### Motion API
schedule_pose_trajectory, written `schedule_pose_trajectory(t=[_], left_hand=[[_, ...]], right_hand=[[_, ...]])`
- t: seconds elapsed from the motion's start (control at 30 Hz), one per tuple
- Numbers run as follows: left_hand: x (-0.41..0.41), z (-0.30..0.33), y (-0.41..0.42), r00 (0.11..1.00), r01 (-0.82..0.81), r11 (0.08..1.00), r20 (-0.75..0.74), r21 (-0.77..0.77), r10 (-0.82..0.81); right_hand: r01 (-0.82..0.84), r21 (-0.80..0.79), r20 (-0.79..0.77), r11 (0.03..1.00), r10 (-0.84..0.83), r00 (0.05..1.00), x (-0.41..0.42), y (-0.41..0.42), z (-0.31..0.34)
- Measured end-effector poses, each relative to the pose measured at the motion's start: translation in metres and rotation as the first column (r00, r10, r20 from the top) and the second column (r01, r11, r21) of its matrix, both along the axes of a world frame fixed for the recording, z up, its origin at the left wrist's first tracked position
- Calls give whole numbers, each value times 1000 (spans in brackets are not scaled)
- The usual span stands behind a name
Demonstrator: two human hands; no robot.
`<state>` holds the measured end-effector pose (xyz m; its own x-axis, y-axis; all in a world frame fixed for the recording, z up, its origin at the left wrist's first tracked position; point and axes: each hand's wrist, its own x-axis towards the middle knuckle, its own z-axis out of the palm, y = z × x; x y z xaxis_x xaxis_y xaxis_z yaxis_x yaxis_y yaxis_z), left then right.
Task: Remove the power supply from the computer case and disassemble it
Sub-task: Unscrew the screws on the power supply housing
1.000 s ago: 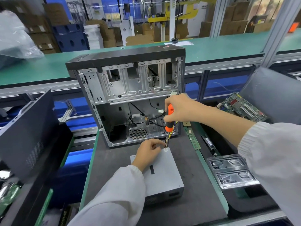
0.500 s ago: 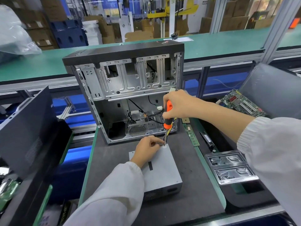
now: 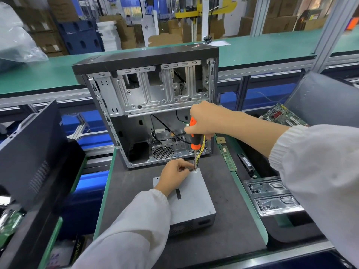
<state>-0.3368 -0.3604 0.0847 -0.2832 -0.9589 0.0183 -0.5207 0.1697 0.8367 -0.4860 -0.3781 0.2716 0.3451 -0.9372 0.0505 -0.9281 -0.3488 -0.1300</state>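
A grey power supply (image 3: 191, 199) lies flat on the dark mat in front of the open computer case (image 3: 151, 105), its wire bundle running back into the case. My right hand (image 3: 206, 121) grips an orange-and-black screwdriver (image 3: 194, 140) held upright, with the tip on a screw at the power supply's far right corner. My left hand (image 3: 174, 174) rests on the far edge of the power supply, and its fingertips pinch the screwdriver shaft just above the tip.
A black side panel (image 3: 33, 152) leans at the left. To the right of the mat lie a RAM stick (image 3: 229, 161), a CPU chip (image 3: 220, 140), a metal tray of small parts (image 3: 272, 199) and a bin holding a motherboard (image 3: 281, 117). A green conveyor (image 3: 272, 47) runs behind the case.
Both hands stay on the same corner screw. The view has shifted slightly, and the screwdriver stands about where it was.
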Motion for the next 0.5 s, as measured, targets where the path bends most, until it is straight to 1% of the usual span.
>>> schedule_pose_trajectory(t=[0.1, 0.17, 0.23, 0.27, 0.37, 0.43, 0.5], left_hand=[[0, 0, -1, 1000, 4, 1000, 16, -3, -4], [0, 0, 0, 1000, 3, 1000, 30, -6, -3], [-1, 1, 0, 999, 1, 1000, 47, -13, -1], [-1, 2, 0, 999, 2, 1000, 55, -18, -1], [-1, 2, -1, 998, 15, 1000, 55, -20, -14], [-2, 3, 0, 998, 20, 1000, 53, -20, -19], [-2, 3, 0, 999, 25, 1000, 46, -17, -24]], right_hand=[[34, -78, -52, 996, -38, 998, 0, 0, 1], [81, -148, -118, 986, -99, 988, -3, 0, 2], [121, -162, -167, 979, -148, 975, -7, -1, 3], [115, -146, -177, 983, -140, 974, -9, -2, 3], [-16, -47, -194, 999, 7, 981, -12, -5, 6], [-110, 21, -232, 994, 111, 966, -11, -5, 12], [-151, 96, -252, 984, 170, 953, -9, -5, 19]])
